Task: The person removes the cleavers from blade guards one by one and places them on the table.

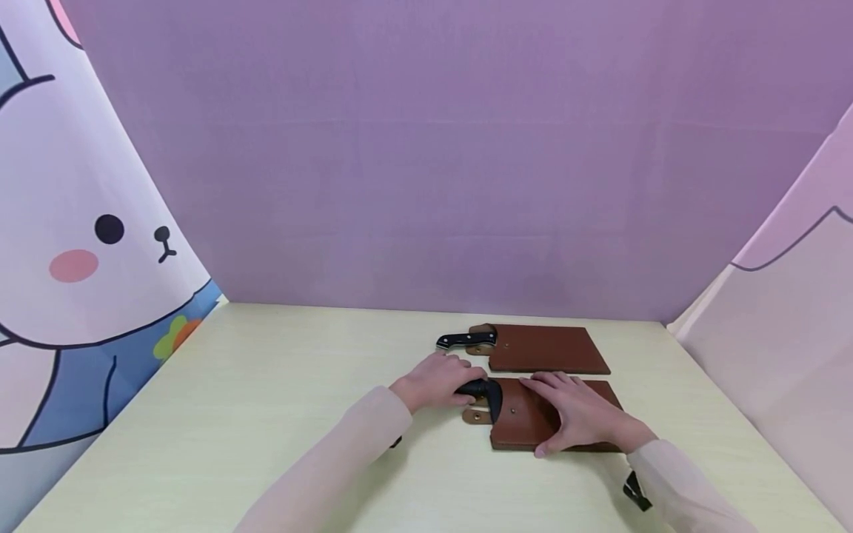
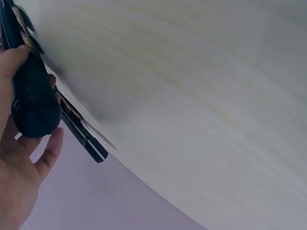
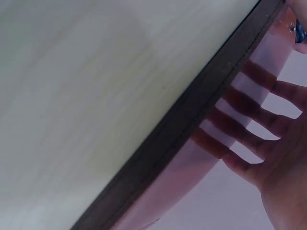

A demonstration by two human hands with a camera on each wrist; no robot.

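A cleaver with a thick black handle (image 2: 36,103) sits in the nearer brown leather sheath (image 1: 523,438). My left hand (image 1: 436,381) grips this handle, fingers around one side and thumb on the other in the left wrist view. On the sheath's top rests my right hand (image 1: 583,411), fingers spread toward the far edge and thumb by the near edge. Its fingers (image 3: 280,123) look straight and touch the glossy surface in the right wrist view. A strap with a snap (image 1: 477,417) lies unfastened at the sheath's mouth. The blade is hidden inside.
Behind it lies a second brown sheath (image 1: 549,348) holding another knife, whose black riveted handle (image 1: 466,339) points left. Both lie on a pale wooden table (image 1: 266,385). A purple cloth backdrop (image 1: 426,185) rises at the table's back edge, with printed panels at the sides.
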